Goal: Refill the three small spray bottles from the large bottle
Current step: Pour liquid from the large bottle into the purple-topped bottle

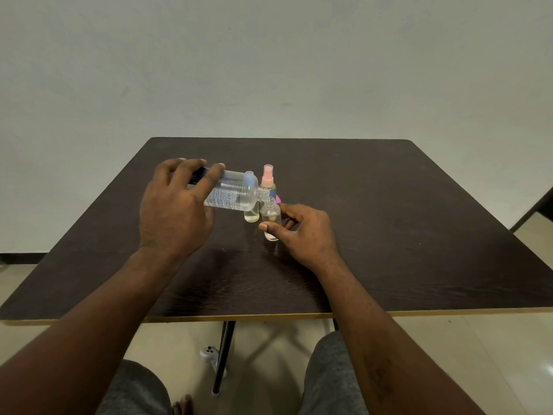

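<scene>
L hand [173, 211] grasps large clear plastic bottle w/ blue-white label [236, 194], tilted near horizontal over dark brown wooden table [389, 235], centre. Its neck meets mouth of small clear uncapped bottle [271, 217], held upright by R hand [302, 232] fingers curled round it. Just beyond: small pink-topped spray bottle [267, 178]. Left of it, partly behind large bottle: small blue-topped clear bottle [251, 216].

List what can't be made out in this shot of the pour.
Head view:
Label on the large bottle: print too small; left hand covers its base end.
Yellowish small bottle: top obscured by the large bottle.
Purple item: mostly hidden behind the clear small bottle held by the right hand.
</scene>
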The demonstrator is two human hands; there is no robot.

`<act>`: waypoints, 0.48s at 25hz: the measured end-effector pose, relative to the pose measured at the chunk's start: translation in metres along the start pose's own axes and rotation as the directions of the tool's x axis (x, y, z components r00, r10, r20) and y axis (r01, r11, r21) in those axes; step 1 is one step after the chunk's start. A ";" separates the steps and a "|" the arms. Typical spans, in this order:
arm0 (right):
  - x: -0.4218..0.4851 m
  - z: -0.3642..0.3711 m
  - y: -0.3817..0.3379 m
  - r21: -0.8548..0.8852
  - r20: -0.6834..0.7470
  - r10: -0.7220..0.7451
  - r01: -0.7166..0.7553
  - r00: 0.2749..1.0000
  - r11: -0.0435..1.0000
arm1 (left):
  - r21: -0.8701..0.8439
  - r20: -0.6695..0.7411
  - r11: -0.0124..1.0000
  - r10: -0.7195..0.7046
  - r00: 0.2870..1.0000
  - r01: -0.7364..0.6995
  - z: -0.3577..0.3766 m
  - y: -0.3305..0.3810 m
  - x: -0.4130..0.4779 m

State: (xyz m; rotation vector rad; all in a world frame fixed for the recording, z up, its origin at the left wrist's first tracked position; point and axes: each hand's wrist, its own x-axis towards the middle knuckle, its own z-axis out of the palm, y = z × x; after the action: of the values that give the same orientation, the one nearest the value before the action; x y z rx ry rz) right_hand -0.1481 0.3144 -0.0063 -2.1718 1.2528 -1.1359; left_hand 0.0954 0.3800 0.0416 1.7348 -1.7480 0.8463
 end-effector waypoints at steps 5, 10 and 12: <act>0.000 -0.001 -0.001 0.003 -0.004 0.000 0.000 1.000 1.000 | -0.007 -0.007 1.000 0.001 1.000 -0.001 0.001 0.000 0.000; -0.001 -0.002 -0.003 0.018 -0.003 0.011 -0.011 1.000 1.000 | -0.008 -0.010 1.000 -0.003 1.000 0.003 0.000 0.001 0.000; -0.002 -0.002 -0.002 0.018 -0.004 0.006 -0.006 1.000 1.000 | -0.007 -0.006 1.000 -0.002 1.000 0.002 0.000 0.001 0.000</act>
State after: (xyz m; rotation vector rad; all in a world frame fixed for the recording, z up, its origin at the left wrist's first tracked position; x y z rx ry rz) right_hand -0.1489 0.3171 -0.0043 -2.1521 1.2450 -1.1460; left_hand 0.0940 0.3798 0.0420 1.7277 -1.7435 0.8430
